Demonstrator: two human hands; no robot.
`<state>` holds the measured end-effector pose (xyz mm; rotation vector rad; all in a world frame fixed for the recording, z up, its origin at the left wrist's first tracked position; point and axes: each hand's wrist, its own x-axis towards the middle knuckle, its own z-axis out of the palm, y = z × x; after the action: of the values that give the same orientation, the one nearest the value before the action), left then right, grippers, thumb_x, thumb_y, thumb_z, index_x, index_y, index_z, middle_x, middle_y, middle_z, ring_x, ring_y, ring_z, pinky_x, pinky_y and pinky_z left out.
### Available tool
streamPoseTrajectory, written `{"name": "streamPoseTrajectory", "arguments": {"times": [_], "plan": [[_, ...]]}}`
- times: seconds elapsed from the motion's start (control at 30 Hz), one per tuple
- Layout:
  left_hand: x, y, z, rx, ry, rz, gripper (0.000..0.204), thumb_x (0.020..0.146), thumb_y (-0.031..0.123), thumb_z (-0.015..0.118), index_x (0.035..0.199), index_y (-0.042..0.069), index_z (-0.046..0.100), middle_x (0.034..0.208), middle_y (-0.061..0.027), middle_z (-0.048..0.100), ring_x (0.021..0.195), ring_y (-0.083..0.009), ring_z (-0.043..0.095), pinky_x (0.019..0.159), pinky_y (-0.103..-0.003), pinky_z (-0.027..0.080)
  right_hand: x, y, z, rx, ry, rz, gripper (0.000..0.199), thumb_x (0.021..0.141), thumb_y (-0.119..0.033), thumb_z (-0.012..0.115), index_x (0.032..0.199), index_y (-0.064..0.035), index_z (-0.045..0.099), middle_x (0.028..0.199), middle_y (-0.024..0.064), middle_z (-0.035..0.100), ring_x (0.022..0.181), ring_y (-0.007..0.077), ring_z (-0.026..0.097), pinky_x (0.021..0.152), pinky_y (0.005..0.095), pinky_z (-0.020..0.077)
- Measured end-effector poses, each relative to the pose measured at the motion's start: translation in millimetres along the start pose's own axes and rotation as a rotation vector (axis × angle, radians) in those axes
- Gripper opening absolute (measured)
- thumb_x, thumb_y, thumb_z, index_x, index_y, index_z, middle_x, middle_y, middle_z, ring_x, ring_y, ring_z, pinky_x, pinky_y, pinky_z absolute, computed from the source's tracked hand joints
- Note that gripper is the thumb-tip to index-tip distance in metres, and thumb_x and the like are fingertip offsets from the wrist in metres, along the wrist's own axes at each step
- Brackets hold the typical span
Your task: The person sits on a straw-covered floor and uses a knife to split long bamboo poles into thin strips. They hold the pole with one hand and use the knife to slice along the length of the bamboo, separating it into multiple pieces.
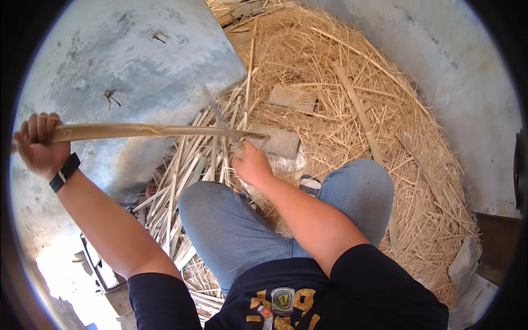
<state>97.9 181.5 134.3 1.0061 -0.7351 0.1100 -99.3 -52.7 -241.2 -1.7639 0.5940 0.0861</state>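
Note:
My left hand [41, 144], raised at the far left, is wrapped round one end of a long split bamboo strip [126, 131]. The strip runs nearly level across the view, and its other end lies over a flat stone block [281, 143]. Near that end, my right hand [252, 165] is closed on a knife, mostly hiding its handle. The grey knife blade [219, 116] crosses the bamboo and is smeared by motion. Whether it cuts into the strip, I cannot tell.
Thin split strips [190, 165] lie heaped left of my bent knees. Shavings [341, 104] cover the floor, with a bamboo length [357, 107] and a flat slab [291, 98] among them. Blue-grey walls stand left [132, 60] and right [440, 71].

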Motion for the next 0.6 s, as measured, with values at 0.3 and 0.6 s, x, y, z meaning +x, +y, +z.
{"name": "streamPoseTrajectory", "arguments": {"times": [0.3, 0.6], "plan": [[-13, -26, 97, -0.045, -0.132, 0.044, 0.043, 0.09, 0.034, 0.074, 0.069, 0.018, 0.04, 0.063, 0.0067, 0.026, 0.056, -0.0085, 0.023, 0.055, -0.027, 0.022, -20, -130, -82, 0.282, 0.031, -0.399, 0.038, 0.086, -0.022, 0.071, 0.116, -0.0022, 0.058, 0.088, 0.0069, 0.066, 0.081, 0.0192, 0.064, 0.075, 0.0376, 0.0521], [-14, -49, 197, -0.009, -0.478, 0.033, 0.032, 0.093, 0.037, 0.069, 0.084, 0.019, 0.045, 0.067, 0.008, 0.025, 0.057, -0.0075, 0.024, 0.054, -0.025, 0.024, -23, -103, -126, 0.515, -0.095, -0.402, 0.048, 0.084, -0.019, 0.079, 0.123, -0.0011, 0.057, 0.104, 0.0076, 0.068, 0.091, 0.0149, 0.064, 0.083, 0.0293, 0.0504]]}}
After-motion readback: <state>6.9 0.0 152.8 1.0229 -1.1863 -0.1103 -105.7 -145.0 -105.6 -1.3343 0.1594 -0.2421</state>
